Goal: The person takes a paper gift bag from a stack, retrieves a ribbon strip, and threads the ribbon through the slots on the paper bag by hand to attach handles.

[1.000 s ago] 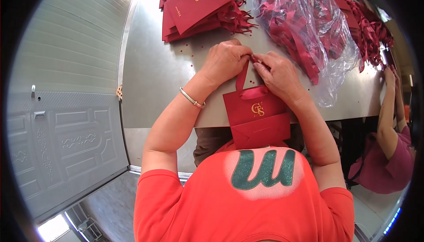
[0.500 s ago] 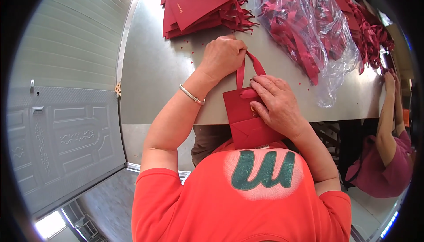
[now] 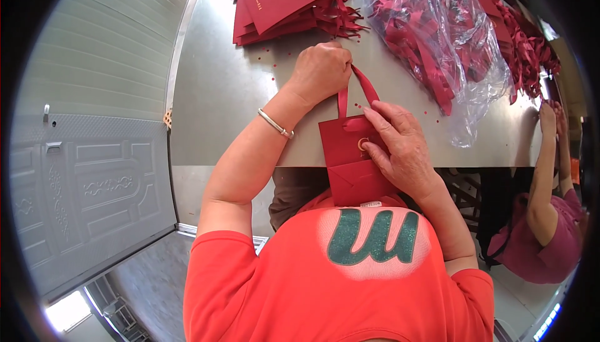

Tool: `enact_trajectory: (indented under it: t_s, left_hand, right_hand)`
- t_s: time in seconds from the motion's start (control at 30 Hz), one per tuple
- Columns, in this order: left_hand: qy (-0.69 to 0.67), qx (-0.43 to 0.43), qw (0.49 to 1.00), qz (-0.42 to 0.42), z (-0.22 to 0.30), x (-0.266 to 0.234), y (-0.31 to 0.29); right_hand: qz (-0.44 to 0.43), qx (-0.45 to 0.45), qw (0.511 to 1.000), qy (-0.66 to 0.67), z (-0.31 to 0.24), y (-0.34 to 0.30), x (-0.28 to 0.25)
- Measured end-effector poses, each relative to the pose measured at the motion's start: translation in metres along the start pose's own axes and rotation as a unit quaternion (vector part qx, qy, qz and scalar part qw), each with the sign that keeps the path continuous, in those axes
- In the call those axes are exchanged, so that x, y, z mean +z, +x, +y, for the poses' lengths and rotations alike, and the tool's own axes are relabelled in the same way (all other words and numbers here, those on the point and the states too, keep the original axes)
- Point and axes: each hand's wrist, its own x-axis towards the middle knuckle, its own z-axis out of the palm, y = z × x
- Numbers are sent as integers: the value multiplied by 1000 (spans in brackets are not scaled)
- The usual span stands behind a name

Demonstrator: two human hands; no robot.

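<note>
Your left hand (image 3: 324, 72) grips the ribbon (image 3: 365, 84), likely the safest hold; your right hand (image 3: 403, 147), fingers parted, touches the red bag (image 3: 354, 178), probably light, creasable.

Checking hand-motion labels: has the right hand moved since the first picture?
Yes: toward the wearer. The right hand left the ribbon's upper end, came nearer the near edge of the table, and is now over the bag.

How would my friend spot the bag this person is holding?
Find the metal table. At its near edge, by the red shirt, is a small dark-red bag. Unlike the piled bags, its ribbon handle is in the left hand.
</note>
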Motion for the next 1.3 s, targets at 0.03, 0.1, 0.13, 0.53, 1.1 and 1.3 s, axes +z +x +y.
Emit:
enact_trajectory:
  t_s: [0.03, 0.1, 0.13, 0.53, 1.1, 1.3]
  left_hand:
    - [3, 5, 1000, 3, 1, 0, 0]
    - [5, 10, 1000, 5, 2, 0, 1]
    - [8, 5, 1000, 5, 3, 1, 2]
    - [-58, -7, 989, -133, -9, -14, 18]
    - [-130, -133, 934, -305, 4, -40, 53]
    - [-100, -154, 929, -322, 14, -40, 58]
  right_hand:
    - [-1, 0, 1000, 1, 1, -2, 1]
    - [-9, -31, 998, -49, 4, -6, 4]
    - [-9, -31, 998, -49, 4, -6, 4]
    - [4, -39, 998, -49, 4, -8, 9]
    - [23, -47, 998, -43, 5, -12, 9]
    - [30, -52, 997, -43, 6, -14, 10]
